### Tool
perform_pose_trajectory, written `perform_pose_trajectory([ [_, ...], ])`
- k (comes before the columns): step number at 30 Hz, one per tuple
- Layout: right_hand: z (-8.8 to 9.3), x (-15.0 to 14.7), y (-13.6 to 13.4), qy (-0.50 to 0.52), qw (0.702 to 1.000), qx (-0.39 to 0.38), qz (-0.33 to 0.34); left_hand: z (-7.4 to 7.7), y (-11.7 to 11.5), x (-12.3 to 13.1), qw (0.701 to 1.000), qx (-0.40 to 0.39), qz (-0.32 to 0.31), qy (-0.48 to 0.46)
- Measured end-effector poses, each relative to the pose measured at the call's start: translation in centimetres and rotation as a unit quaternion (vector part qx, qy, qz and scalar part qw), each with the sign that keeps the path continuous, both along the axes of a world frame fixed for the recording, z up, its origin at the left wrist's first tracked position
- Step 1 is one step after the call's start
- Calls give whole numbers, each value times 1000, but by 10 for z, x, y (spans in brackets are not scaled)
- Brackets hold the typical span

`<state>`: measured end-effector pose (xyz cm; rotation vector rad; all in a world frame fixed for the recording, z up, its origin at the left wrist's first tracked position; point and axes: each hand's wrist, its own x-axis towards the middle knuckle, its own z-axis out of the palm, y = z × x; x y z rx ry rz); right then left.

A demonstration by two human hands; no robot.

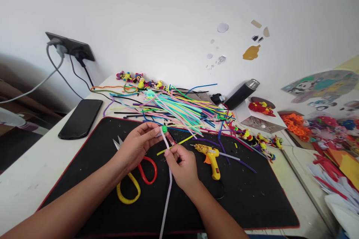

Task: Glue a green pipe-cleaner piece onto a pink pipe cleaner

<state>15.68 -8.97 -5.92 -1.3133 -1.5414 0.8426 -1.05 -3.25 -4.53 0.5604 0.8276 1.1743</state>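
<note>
A pale lilac pipe cleaner (169, 190) runs down from between my hands toward the near edge of the mat. My left hand (147, 137) is closed at its upper end, pinching it together with a small green coil (164, 129). Lower on the same strand, the thumb and fingers of my right hand (181, 162) are pressed together around it. Scissors (128, 188) with one yellow and one red handle lie under my left wrist, partly hidden. To the right of my right hand rests a yellow glue gun (210, 155). Behind the strand lies a small red object (170, 139).
Many coloured pipe cleaners (179, 110) are heaped behind the black mat (244, 201). A phone (80, 118) lies at the left, near cables from a wall socket (70, 46). A black flask (241, 95) leans at the back right. Small figures (260, 140) sit by the mat's right edge.
</note>
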Motion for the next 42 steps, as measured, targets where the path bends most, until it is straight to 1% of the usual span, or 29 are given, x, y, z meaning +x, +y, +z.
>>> perform_pose_trajectory([
  [5,0,-1,0,3,1000,7,5,0,1,-1,1000,-5,1,4],
  [12,-3,-1,0,-9,1000,-5,7,1,1,0,1000,-12,2,2],
  [18,-4,-1,0,6,1000,4,9,0,1,0,1000,-14,-1,0],
  [29,-6,0,-1,10,1000,-9,12,1,2,1,1000,-28,2,2],
  [35,-3,0,0,15,1000,-8,11,4,1,1,999,-35,5,2],
  [38,-2,0,0,18,1000,-16,12,4,1,0,999,-37,5,2],
  [42,-5,1,-1,18,999,-26,16,2,2,-2,999,-38,7,0],
])
